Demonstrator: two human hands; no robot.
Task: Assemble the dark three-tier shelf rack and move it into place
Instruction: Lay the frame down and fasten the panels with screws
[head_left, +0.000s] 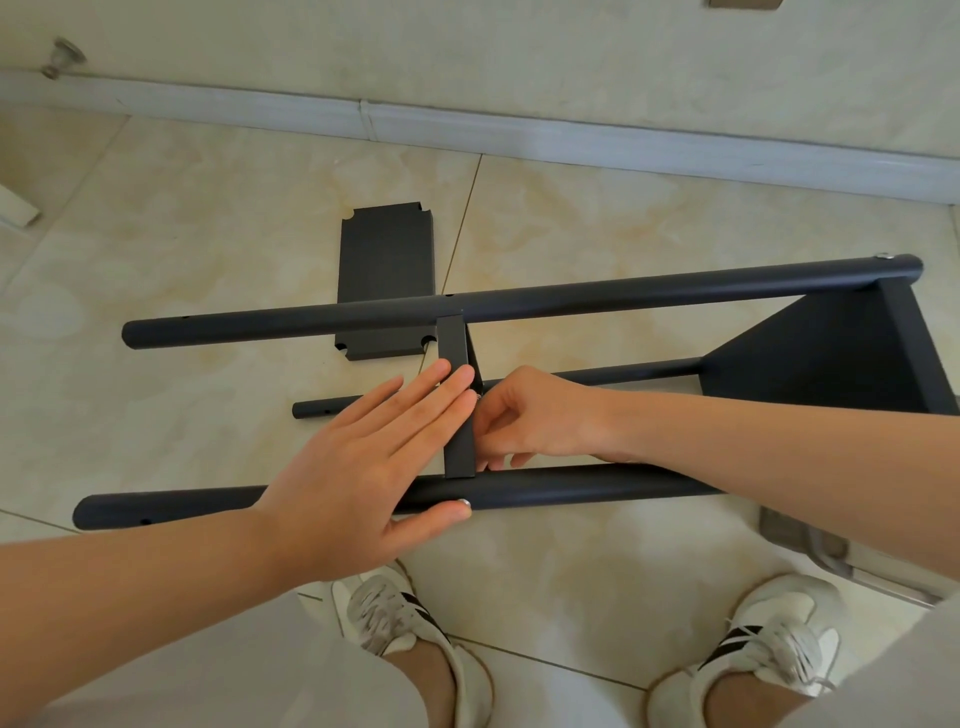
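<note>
Left of the middle shelf (460, 452), the rack (571, 296) lies on its side on the tiled floor (208, 208), its poles' free ends pointing away from that shelf. The left hand (358, 467) lies flat across the near pole (571, 486), fingers straight and pressing the shelf's edge, gripping nothing. Beyond the shelf, behind the far pole, a loose shelf panel (384, 260) rests flat on the floor. Just right of the shelf, the right hand (535, 415) is curled, its fingertips pinching what looks like a small screw (477, 398) against the shelf's side. Further right, the end shelf (831, 364) is already joined to the poles. The poles and panels look like stiff painted metal, light enough to lift but smooth and likely to rack or twist while only partly fastened. It is best held by a pole close to a fixed shelf, not by the free ends. No box, bag or tray shows here, so nothing is held in one.
</note>
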